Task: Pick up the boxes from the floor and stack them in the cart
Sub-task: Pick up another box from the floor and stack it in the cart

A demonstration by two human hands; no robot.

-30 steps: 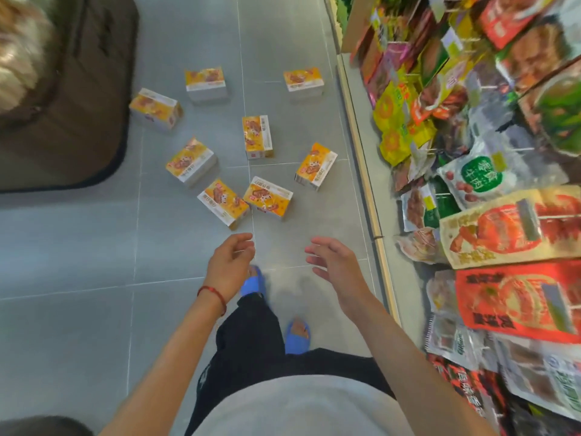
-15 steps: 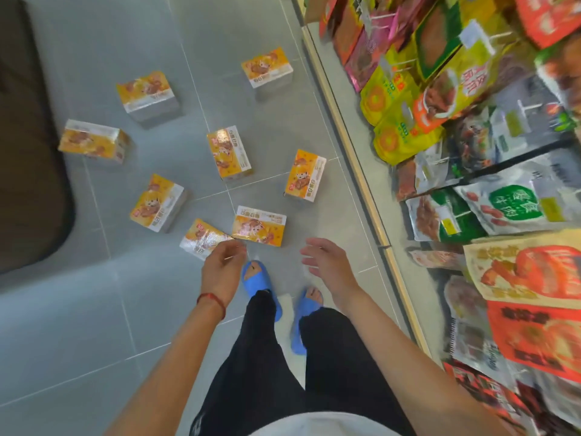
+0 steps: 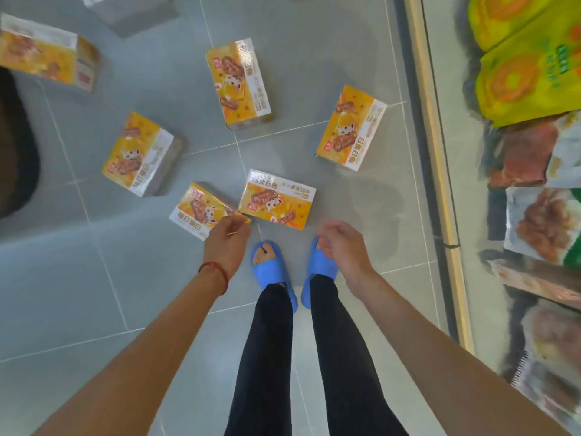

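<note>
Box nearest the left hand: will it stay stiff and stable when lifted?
Probably stiff: the box shows straight edges and flat faces, like a carton. It lies on its broad face, so it should slide rather than tip if pushed. Its printed faces look smooth, so it may be slightly slippery.

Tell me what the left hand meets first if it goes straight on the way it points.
Likely the nearest box, lying flat on the floor right at the left hand fingertips; its height above the box is unclear from this view.
</note>
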